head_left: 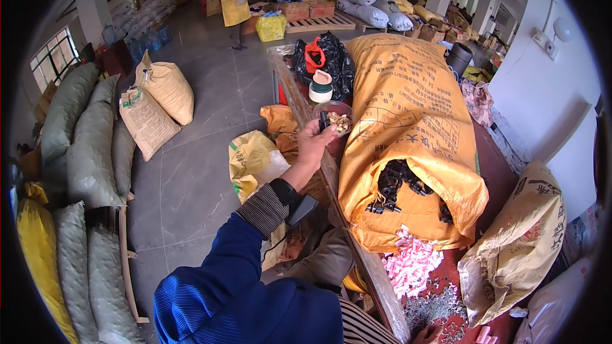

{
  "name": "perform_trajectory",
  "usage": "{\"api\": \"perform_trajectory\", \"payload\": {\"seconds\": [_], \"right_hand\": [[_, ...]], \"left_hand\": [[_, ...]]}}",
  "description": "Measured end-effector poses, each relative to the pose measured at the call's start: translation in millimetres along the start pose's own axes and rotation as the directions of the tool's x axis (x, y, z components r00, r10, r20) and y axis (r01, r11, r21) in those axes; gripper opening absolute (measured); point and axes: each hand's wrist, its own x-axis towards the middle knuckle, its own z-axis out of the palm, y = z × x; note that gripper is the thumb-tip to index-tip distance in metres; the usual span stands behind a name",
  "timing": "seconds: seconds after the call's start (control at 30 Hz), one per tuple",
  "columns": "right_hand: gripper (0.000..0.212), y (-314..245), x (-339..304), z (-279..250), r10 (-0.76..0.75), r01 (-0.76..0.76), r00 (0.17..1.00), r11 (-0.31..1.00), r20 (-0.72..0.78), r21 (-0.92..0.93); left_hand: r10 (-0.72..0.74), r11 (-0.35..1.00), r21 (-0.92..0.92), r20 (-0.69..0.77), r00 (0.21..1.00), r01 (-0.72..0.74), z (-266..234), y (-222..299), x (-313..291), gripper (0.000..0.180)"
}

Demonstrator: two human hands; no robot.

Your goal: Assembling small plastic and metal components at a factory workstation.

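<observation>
My left hand (312, 146) is stretched out over the table's left edge, its fingers closed on a small black plastic piece (324, 120). Just beyond it stands a clear round bowl (349, 110) holding small tan pieces (338, 122), too small to name. Only part of my right hand (428, 334) shows at the lower edge, by a spread of small silvery metal parts (437, 312); its fingers are mostly cut off. A heap of pink plastic pieces (411, 262) lies beside the metal parts. From the open mouth of a large orange woven sack (408, 121), similar black plastic parts (398, 185) spill out.
A cream and green lidded cup (320, 87) and a black plastic bag (331, 57) stand behind the bowl. A tan sack (519, 242) leans at right. Full sacks (95, 146) line the left side. A person in a yellow apron (236, 0) stands farther back.
</observation>
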Motion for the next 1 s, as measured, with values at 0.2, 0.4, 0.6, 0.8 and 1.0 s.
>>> {"api": "perform_trajectory", "payload": {"seconds": [0.2,0.4,0.6,0.8,1.0], "right_hand": [[0.023,3,0,2,-0.041,0.041,0.999,0.997,-0.007,0.063],[0.026,5,1,3,-0.228,0.229,0.967,0.973,-0.115,-0.007],[0.022,11,0,6,-0.082,0.081,0.996,0.997,-0.018,-0.012],[0.02,-4,-1,-2,-0.072,0.072,0.997,0.996,-0.016,0.058],[0.02,12,-2,4,-0.109,0.11,0.992,0.994,-0.06,0.025]], "left_hand": [[-0.019,0.999,0.045,-0.019,1.0,0.02,2,8,18,0.02],[-0.017,0.998,0.059,-0.05,0.999,0.02,5,16,23,0.016],[-0.187,0.981,0.068,0.042,0.981,0.184,16,-2,-16,0.014],[-0.181,0.983,0.045,0.103,0.978,0.177,16,-27,-33,0.012],[-0.137,0.99,0.037,0.009,0.991,0.136,11,-20,-24,0.011]]}}
